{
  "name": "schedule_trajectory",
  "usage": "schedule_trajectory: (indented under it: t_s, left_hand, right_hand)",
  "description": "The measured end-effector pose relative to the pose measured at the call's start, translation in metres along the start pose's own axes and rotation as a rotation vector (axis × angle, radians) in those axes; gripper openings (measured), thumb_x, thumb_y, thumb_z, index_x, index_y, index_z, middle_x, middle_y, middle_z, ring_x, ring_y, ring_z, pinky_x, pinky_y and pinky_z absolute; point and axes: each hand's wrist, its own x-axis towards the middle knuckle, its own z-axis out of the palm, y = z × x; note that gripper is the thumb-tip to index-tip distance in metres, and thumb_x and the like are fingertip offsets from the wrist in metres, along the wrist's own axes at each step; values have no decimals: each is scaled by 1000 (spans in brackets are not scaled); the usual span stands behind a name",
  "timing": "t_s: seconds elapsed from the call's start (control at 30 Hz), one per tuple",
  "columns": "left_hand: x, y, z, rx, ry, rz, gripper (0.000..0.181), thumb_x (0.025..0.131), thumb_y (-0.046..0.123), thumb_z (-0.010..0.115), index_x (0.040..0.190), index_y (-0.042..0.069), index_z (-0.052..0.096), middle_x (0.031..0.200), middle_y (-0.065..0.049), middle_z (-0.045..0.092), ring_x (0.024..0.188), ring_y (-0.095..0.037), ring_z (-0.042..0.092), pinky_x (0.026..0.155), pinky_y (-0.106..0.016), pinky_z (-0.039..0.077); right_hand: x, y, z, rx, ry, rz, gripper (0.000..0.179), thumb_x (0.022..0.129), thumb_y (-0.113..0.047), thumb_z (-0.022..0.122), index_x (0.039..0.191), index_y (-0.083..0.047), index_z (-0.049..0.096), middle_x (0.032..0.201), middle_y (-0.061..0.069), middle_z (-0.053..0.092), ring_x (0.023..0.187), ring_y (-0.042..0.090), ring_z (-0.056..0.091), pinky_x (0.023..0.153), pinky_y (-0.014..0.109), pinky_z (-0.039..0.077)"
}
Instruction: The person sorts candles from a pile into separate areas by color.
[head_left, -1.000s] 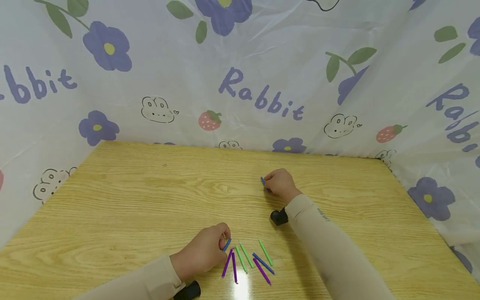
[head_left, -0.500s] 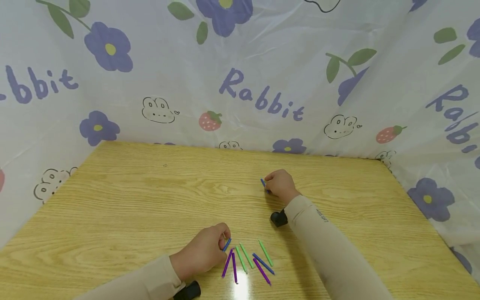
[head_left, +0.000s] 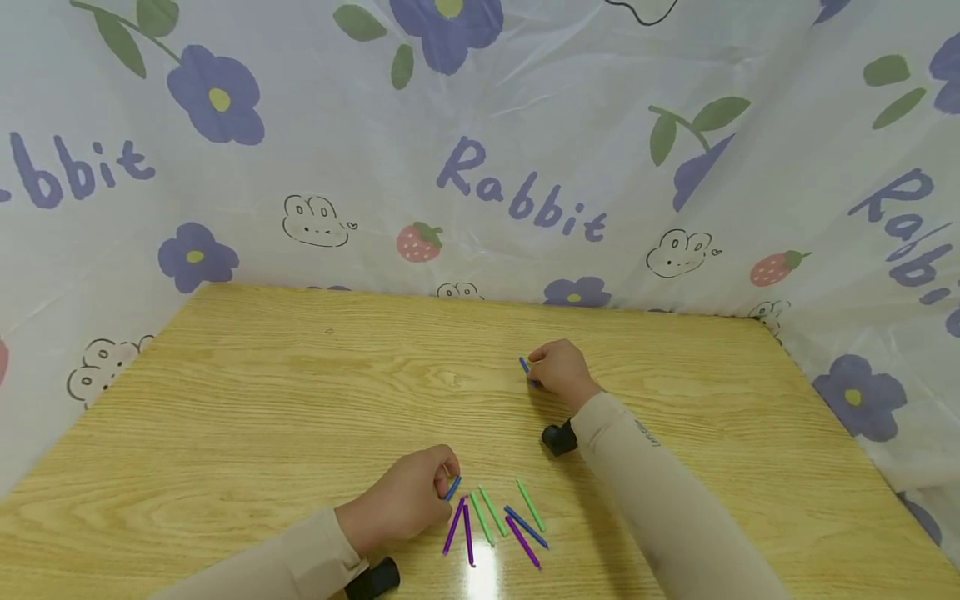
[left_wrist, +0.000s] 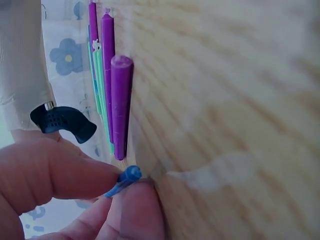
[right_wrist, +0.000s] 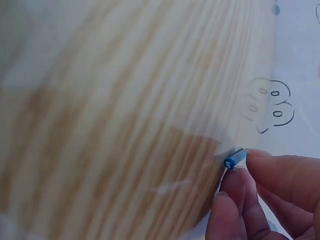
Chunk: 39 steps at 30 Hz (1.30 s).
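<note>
My left hand [head_left: 405, 500] pinches a thin blue candle [head_left: 453, 488] low over the wood table, between thumb and fingers. In the left wrist view, the end of this candle [left_wrist: 131, 174] pokes out beside the thumb. Farther back, my right hand [head_left: 561, 371] pinches another blue candle [head_left: 525, 367]; the right wrist view shows its tip [right_wrist: 234, 159] close to the tabletop. Just right of the left hand lie purple candles [head_left: 453, 527], green candles [head_left: 482, 518] and one blue candle [head_left: 527, 527]. The blue one lies against a purple candle [head_left: 522, 542].
The wood-grain table [head_left: 300, 400] runs back to a white cloth [head_left: 360, 150] printed with flowers, rabbits and lettering, which also hangs at both sides. A black wrist-worn device [head_left: 558, 437] sits under the right sleeve, another black device [head_left: 375, 579] under the left.
</note>
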Motion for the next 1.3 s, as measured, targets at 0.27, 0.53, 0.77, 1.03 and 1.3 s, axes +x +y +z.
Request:
schedule_trajectory:
  t_s: [0.27, 0.53, 0.77, 1.03, 1.3]
  left_hand:
    - [0, -1, 0, -16, 1, 8, 31, 74, -16, 66, 99, -1, 54, 77, -4, 49, 67, -17, 46, 56, -23, 37]
    - [-1, -3, -1, 11, 23, 20, 32, 73, -15, 68, 98, 1, 55, 76, -4, 49, 69, -18, 46, 59, -24, 39]
    - [-1, -4, -2, -20, 20, 25, 31, 73, -15, 67, 97, 1, 55, 76, -4, 49, 66, -17, 46, 55, -22, 37]
    - [0, -5, -6, -114, -35, 5, 31, 74, -16, 63, 101, -2, 55, 78, -5, 50, 65, -16, 45, 51, -21, 35]
    - [0, -7, -11, -176, -61, 22, 34, 74, -17, 60, 104, -5, 54, 81, -7, 51, 67, -16, 47, 53, -21, 38]
  right_hand:
    - [-12, 0, -8, 37, -30, -49, 33, 89, -4, 64, 122, 1, 64, 115, 19, 65, 89, 22, 63, 71, 27, 51]
    - [-17, 4, -11, 41, -16, -85, 32, 90, -5, 63, 121, 1, 65, 110, 17, 65, 86, 23, 62, 70, 30, 51]
    - [-26, 6, -10, 113, -34, -101, 31, 92, -5, 60, 121, 0, 64, 107, 15, 65, 82, 22, 60, 69, 31, 50]
    - [-37, 7, -7, 149, -38, -97, 31, 92, -8, 62, 122, -2, 65, 109, 14, 65, 80, 22, 59, 69, 31, 49]
    - [-50, 9, -6, 100, -57, -106, 29, 92, -12, 62, 120, -6, 67, 109, 10, 65, 81, 19, 58, 68, 29, 48]
